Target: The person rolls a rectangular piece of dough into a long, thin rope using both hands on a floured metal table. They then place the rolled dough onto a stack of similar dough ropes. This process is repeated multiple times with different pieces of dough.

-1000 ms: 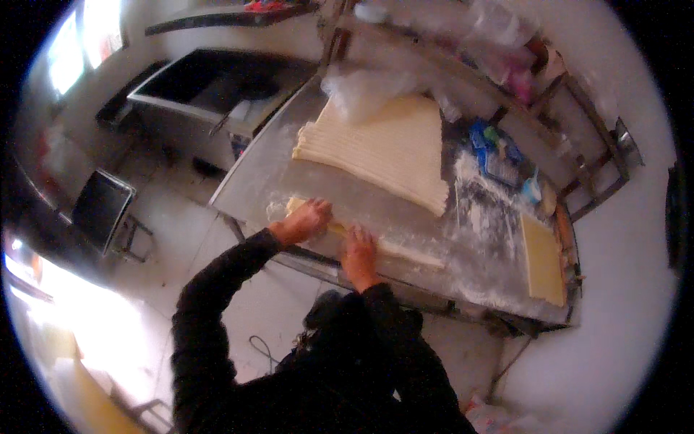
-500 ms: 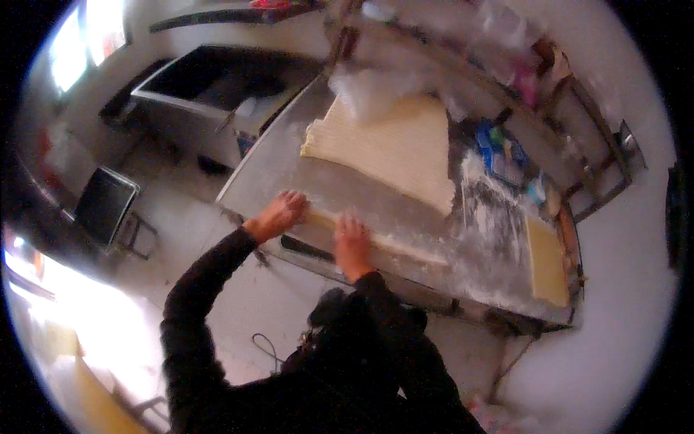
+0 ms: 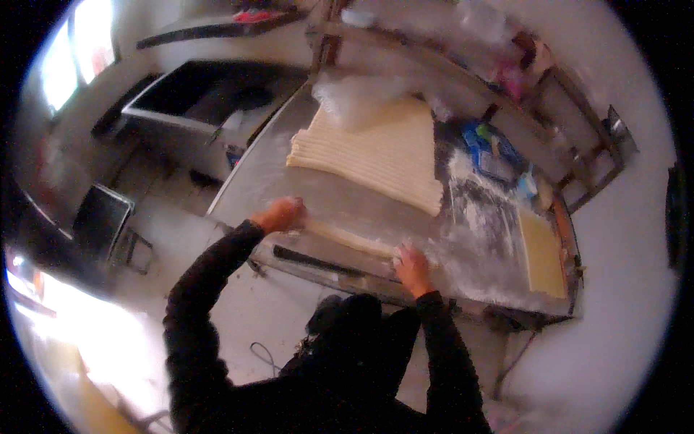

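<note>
A long, pale dough strip point(image 3: 350, 239) lies across the front of the floury metal table point(image 3: 253, 181). My left hand point(image 3: 283, 214) is closed round its left end, slightly blurred. Toward the other end, my right hand point(image 3: 412, 266) has its fingers curled onto the strip. Beyond both hands rests a broad sheet of many pale dough strips side by side point(image 3: 369, 155), partly covered by a crumpled clear plastic bag point(image 3: 350, 94). A smooth yellow dough slab point(image 3: 542, 253) is at the table's right end, beside scattered flour point(image 3: 473, 210).
Blue packaging point(image 3: 491, 152) and a light-blue item point(image 3: 526, 184) sit at the back right, below a cluttered wooden rack point(image 3: 593, 163). A black-topped metal appliance point(image 3: 188, 94) stands beyond the table's left side, a black stool point(image 3: 101, 217) on the floor at left. A dark bar point(image 3: 311, 257) runs along the front edge.
My right hand has slid rightward along the dough strip, away from my left hand. My left hand has shifted somewhat left since a second ago.
</note>
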Demonstrator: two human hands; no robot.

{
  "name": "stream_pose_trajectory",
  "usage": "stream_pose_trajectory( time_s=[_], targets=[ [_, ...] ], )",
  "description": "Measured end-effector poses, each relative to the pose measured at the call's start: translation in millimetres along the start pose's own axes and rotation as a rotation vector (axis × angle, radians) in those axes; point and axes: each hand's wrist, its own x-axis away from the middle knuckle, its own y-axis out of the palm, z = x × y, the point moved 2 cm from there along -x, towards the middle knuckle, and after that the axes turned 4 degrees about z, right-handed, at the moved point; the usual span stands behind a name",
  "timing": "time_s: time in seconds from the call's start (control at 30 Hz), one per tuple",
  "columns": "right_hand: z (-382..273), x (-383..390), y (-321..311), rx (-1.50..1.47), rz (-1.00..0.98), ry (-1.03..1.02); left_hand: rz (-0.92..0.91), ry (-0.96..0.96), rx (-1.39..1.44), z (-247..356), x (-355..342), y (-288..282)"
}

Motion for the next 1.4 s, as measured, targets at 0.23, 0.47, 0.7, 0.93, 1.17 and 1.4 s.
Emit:
stream_pose_trajectory(
  time_s=[0.23,0.47,0.7,0.93,1.17,1.4],
  targets=[
    [35,-39,-29,0.216,0.155,-0.138,0.300,-0.073,-0.104,21,-29,-27],
    [52,-41,-9,0.052,0.064,-0.068,0.283,-0.125,0.008,1,-48,11],
    [110,-32,-13,0.077,-0.044,0.057,0.170,-0.100,0.008,-30,-40,3],
    [20,-91,-1,-0.120,0.129,-0.134,0.208,-0.205,0.165,-48,-20,9],
    [-150,-183,74,-0.217,0.178,-0.343,0.210,-0.219,0.091,-37,-22,1],
    [-126,-163,95,-0.110,0.126,-0.401,0.214,-0.182,0.062,-43,-15,7]
  ],
)
